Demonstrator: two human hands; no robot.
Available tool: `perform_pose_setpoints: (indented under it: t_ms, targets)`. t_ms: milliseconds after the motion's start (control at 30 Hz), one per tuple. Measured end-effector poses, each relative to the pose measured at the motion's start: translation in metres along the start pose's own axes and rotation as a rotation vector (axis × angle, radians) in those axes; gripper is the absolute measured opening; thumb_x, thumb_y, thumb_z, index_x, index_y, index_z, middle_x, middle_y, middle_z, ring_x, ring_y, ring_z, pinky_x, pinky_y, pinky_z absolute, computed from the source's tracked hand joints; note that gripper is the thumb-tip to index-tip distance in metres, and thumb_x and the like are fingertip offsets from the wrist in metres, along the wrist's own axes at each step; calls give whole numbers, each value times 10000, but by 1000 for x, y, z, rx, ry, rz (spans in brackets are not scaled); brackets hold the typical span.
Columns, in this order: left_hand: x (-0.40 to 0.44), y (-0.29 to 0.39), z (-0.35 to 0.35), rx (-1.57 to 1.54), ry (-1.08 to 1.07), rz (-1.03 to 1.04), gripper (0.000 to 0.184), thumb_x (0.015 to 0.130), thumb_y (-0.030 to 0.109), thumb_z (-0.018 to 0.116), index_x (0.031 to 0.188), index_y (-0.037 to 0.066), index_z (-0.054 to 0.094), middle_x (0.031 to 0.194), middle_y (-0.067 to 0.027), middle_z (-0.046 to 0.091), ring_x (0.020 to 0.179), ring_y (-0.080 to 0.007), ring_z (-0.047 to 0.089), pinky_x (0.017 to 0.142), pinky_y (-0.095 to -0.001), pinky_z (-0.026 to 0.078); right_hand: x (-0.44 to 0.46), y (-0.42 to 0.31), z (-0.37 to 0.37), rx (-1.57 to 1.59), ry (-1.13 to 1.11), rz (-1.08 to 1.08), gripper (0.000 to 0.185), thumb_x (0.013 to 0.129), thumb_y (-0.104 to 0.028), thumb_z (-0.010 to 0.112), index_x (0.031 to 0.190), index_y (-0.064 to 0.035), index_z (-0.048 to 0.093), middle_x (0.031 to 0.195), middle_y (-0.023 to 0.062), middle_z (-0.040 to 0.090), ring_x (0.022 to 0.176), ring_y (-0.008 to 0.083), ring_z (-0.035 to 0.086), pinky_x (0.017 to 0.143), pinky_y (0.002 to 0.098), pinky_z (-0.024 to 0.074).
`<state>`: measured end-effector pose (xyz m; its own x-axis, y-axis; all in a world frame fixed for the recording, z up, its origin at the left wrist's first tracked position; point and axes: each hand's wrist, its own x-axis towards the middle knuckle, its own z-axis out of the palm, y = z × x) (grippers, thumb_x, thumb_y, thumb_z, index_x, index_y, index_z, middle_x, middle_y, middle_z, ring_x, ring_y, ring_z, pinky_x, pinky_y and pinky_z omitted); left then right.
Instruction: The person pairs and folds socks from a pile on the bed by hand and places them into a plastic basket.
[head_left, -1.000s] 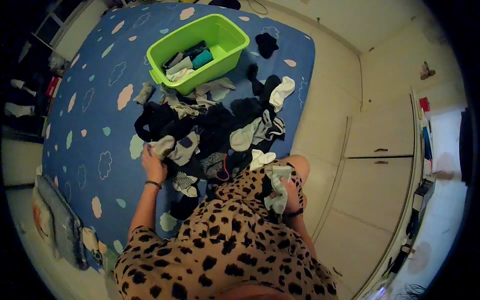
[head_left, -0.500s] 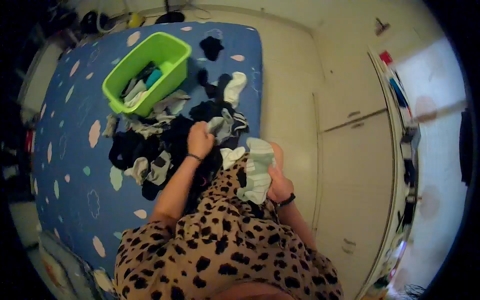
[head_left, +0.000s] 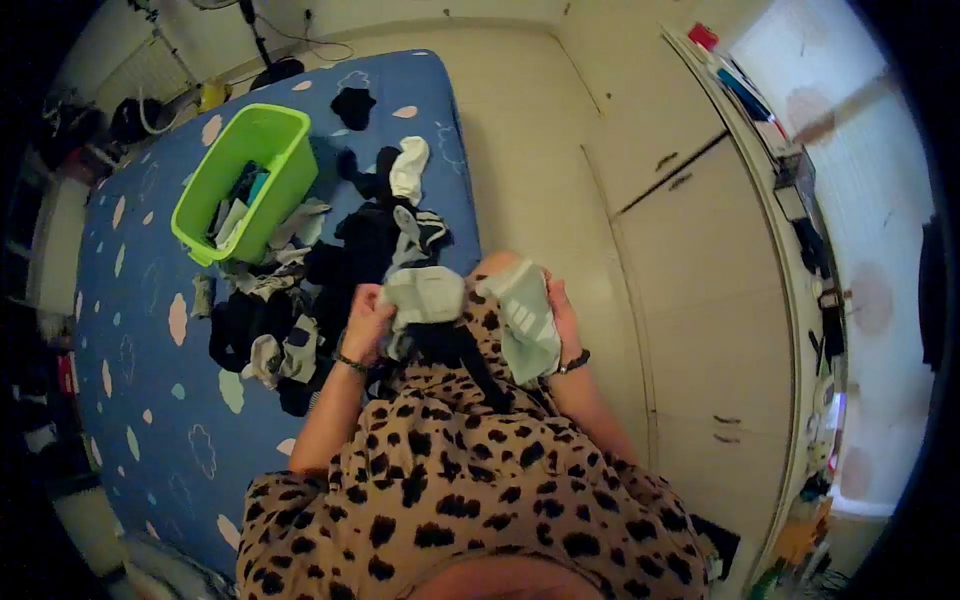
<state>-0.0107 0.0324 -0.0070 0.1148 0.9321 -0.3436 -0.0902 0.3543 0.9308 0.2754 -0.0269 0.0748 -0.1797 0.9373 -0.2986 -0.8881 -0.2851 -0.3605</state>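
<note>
Over my lap, my left hand (head_left: 370,322) grips a grey-green sock (head_left: 428,294), its fingers closed at the sock's left end. A pale green sock with white stripes (head_left: 530,322) hangs from my right hand (head_left: 562,318), which pinches its right edge. Dark socks (head_left: 455,350) hang or lie just under the left-hand sock. Beyond my hands, a heap of mostly black and grey socks (head_left: 250,325) spreads over the bed. One white sock (head_left: 409,170) lies near the bed's right edge. Several folded items sit in the green bin (head_left: 288,160).
The blue patterned bed (head_left: 130,400) extends left and forward. A black item (head_left: 353,108) rests near its far right corner. Pale cabinets (head_left: 700,300) stand at the right, with a cluttered shelf (head_left: 800,190) beside them. A dark stand base (head_left: 277,73) is beyond the bed.
My left hand has gone from the heap's left side to its right side and lifted a grey-green sock towards my lap. My right hand has raised the striped sock. The view has swung right.
</note>
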Motion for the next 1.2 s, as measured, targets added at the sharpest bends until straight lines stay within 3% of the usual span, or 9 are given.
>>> perform_pose_setpoints:
  t_ms: [100,167,267,367,467,733,800,1067,1200]
  targets:
    - [-14,23,2,1073,458,560,434,700,75,692,1072,29,473,931,-150,512,924,-347,479,842,-411,375,1,-5,-15,-87,48,-86,457,981,-395,458,1288,-57,466,1160,123,608,1001,254,631,827,377,556]
    - [-22,34,20,846,128,665,274,773,68,666,1004,27,524,909,-118,505,867,-279,503,779,-364,404,7,-2,-29,-200,-15,-64,368,981,-288,485,1256,-44,478,1136,118,612,955,241,639,804,366,554]
    - [-38,46,70,121,-478,84,277,953,209,561,1148,12,568,1000,-24,597,824,-67,495,718,-231,425,18,19,-14,-434,60,-214,246,952,-132,515,1179,-39,498,1155,110,600,986,198,613,850,335,515]
    - [-34,57,104,-416,-362,-256,308,935,158,573,1193,-7,539,1069,-40,615,941,-99,571,827,-259,467,20,29,-16,-758,-12,-258,191,908,-22,531,1095,-48,499,1202,103,567,1087,167,544,935,303,438]
    - [-25,63,102,-490,-390,-101,302,906,95,586,1190,7,537,1077,-46,626,980,-116,586,865,-289,477,10,25,4,-980,-30,-369,148,877,-36,585,986,-58,488,1049,31,523,996,113,479,886,252,399]
    - [-20,56,97,-371,-367,59,138,815,-23,625,866,51,520,873,15,578,860,-97,547,802,-245,444,-1,22,-18,-1275,21,-216,204,869,-32,596,1035,-61,481,1183,59,494,1089,125,458,940,269,380]
    - [-20,53,98,-240,-402,156,217,781,-64,602,842,76,448,846,29,517,832,-84,507,795,-242,424,1,30,-7,-663,-14,-260,212,833,-108,638,990,-39,513,922,14,520,858,135,499,790,283,435]
    - [-22,71,117,-159,-522,424,390,730,-71,557,1076,71,444,993,-2,508,923,-105,500,856,-250,406,4,10,6,-1107,46,-438,376,829,-84,614,1185,-10,515,1127,85,568,1060,166,538,917,309,437]
    - [-23,69,116,282,-612,194,420,772,-35,500,1184,39,514,963,-31,546,942,-128,525,852,-263,421,-14,-1,34,-1273,36,-666,284,867,-80,595,1130,6,533,1098,104,585,1037,164,555,906,310,448]
